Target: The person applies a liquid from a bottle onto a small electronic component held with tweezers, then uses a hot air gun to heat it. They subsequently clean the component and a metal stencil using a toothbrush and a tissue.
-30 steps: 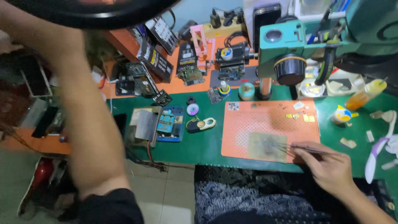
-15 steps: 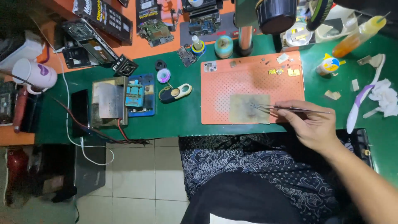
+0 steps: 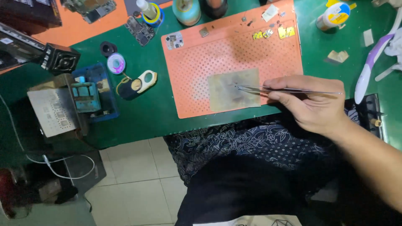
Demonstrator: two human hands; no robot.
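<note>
My right hand (image 3: 312, 104) grips thin metal tweezers (image 3: 284, 89) near the front edge of the green bench (image 3: 142, 113). The tweezer tips rest over a worn grey square plate (image 3: 232, 90) lying on the orange perforated mat (image 3: 217, 46). Whether the tips pinch anything is too small to tell. Small gold and grey chips (image 3: 276, 32) lie at the far side of the mat. My left hand is out of the picture.
Left of the mat sit a blue tray with parts (image 3: 92, 98), a metal stencil block (image 3: 52, 111), a dark clip tool (image 3: 136, 83) and a small purple spool (image 3: 116, 63). A purple-and-white brush (image 3: 370, 62) and a glue bottle (image 3: 333, 14) lie at right. Tiled floor shows below.
The view has tilted down and moved closer to the bench. My left arm, raised a second ago, has left the picture. The right hand stays on the tweezers over the grey plate.
</note>
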